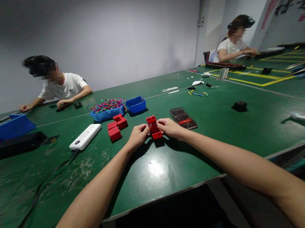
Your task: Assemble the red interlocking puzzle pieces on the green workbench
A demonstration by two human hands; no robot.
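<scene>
Between my two hands is a red bracket-shaped plastic block with small holes in its top and bottom ends. My left hand pinches its left side and my right hand its right side, just above the green table. Left of my left hand, several similar red blocks lie close together, some with small pins on the side. A dark smartphone lies flat beside my right hand.
Behind the blocks stand a blue bin of coloured wires and a small blue bin. A white power bank with a black cable lies left. Pliers and a black piece are right. Two people sit across the table.
</scene>
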